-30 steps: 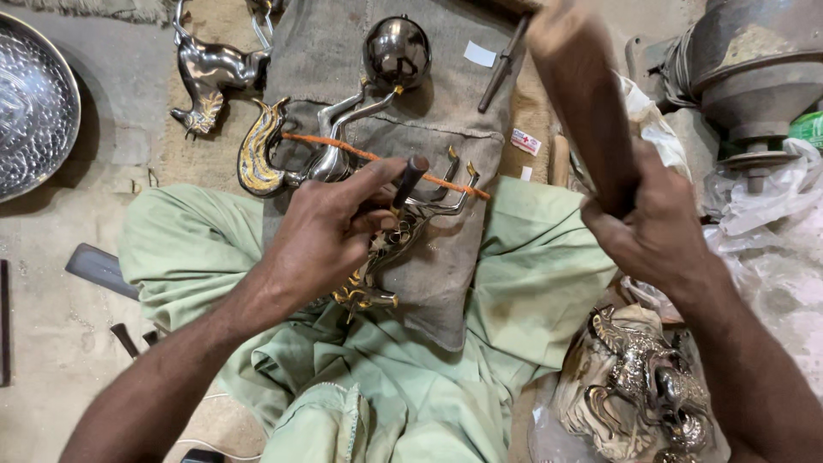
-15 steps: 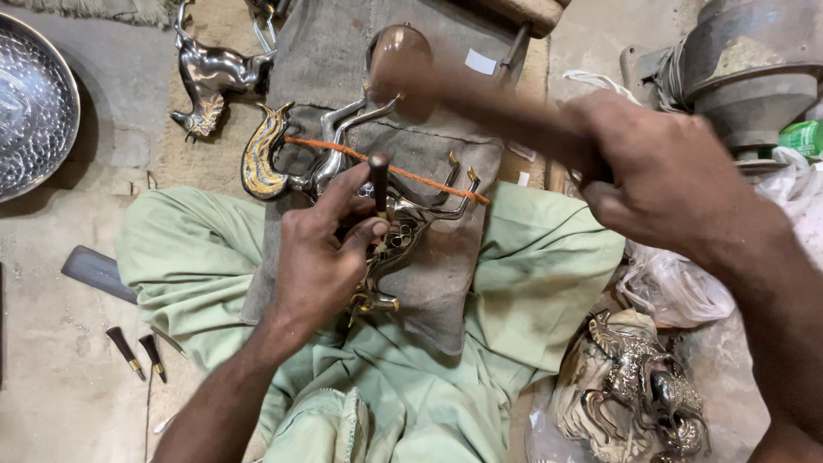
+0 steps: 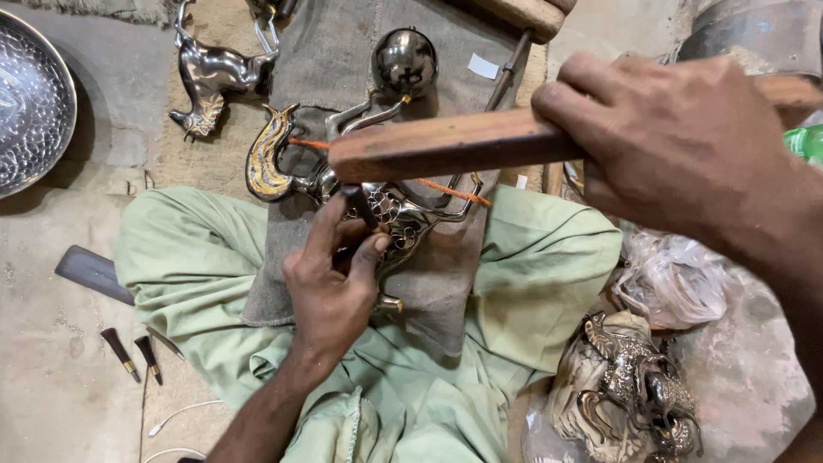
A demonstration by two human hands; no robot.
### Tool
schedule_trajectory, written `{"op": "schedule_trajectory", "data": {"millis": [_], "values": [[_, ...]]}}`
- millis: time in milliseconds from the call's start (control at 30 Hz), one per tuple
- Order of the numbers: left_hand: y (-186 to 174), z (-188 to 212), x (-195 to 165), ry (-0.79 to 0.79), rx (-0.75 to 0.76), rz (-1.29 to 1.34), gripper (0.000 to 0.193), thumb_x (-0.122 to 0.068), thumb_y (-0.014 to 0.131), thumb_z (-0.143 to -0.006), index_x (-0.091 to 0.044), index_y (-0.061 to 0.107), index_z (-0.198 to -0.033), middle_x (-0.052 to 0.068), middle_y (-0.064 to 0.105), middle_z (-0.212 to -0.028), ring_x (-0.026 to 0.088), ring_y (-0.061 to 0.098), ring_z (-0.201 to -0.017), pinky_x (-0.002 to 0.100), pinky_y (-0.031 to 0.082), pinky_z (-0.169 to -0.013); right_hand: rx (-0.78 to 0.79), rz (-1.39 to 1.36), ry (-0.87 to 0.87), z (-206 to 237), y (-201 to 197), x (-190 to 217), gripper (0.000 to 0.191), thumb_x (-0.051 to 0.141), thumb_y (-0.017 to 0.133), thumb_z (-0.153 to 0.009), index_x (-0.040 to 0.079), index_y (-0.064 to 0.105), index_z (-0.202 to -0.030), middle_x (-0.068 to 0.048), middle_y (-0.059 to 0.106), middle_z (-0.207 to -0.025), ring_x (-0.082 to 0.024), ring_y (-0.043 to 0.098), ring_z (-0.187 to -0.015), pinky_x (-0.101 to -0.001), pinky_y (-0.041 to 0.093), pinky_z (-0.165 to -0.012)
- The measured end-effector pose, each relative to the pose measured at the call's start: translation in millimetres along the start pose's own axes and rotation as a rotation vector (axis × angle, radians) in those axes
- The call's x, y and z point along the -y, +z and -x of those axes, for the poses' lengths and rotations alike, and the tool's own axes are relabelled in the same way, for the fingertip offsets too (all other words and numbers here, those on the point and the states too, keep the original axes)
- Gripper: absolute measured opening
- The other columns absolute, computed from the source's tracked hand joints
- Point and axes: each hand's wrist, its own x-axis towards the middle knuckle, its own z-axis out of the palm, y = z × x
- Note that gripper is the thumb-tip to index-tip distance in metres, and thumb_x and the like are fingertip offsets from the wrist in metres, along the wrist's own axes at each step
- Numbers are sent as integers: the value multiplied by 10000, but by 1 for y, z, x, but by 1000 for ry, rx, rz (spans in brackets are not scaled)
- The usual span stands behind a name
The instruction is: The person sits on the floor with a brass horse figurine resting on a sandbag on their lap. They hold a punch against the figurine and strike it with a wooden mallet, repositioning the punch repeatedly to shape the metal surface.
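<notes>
My left hand (image 3: 330, 287) pinches a small dark chisel (image 3: 360, 206) on the partly engraved brass animal figurine (image 3: 386, 214), my right hand (image 3: 677, 146) gripping the wooden mallet (image 3: 454, 146) just above it.

We saw a reddish-brown wooden mallet (image 3: 446, 146) above a shiny silver metal figure (image 3: 386, 206) worked with an openwork floral pattern; its curled tail (image 3: 267, 159) was striped gold and dark. An orange cord (image 3: 446, 187) ran across it. The cloth (image 3: 446, 283) beneath was grey-brown burlap, and the garment (image 3: 197, 266) under that was pale green. A second animal figure (image 3: 214, 77) was polished silver with a gold-streaked tail, and the round ball (image 3: 405, 60) was dark, mirror-bright. The big dish (image 3: 30, 103) at the left was silver with a hammered, dimpled pattern. Two small tools (image 3: 129, 353) on the beige floor had dark brown handles and brass tips. The ornate figures (image 3: 639, 386) at lower right were silver and gold.
</notes>
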Motion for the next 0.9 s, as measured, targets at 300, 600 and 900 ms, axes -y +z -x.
{"op": "schedule_trajectory", "data": {"millis": [300,600,900], "values": [[8,15,-2,35,-81,204,500,34,717,-987,-39,482,-1422,90,774,-1070,96,726,-975,230,585,-800,-293,-7,-175,-5,-26,9,588,295,743,-773,106,609,-1313,-65,698,-1080,-222,724,-897,-362,570,-653],[10,19,5,24,-123,172,492,-7,742,-989,-39,498,-1416,89,778,-1032,107,723,-913,241,595,-784,-141,299,-101,1,-37,11,409,394,661,-906,237,658,-1284,3,714,-1052,-160,721,-847,-327,558,-539],[-34,-21,2,-66,123,433,541,-33,718,-988,-37,458,-1462,111,726,-1145,146,716,-1049,306,647,-895,100,-378,284,39,48,24,522,517,692,-959,157,610,-1327,-69,727,-875,-176,707,-599,-341,593,-569]]}}
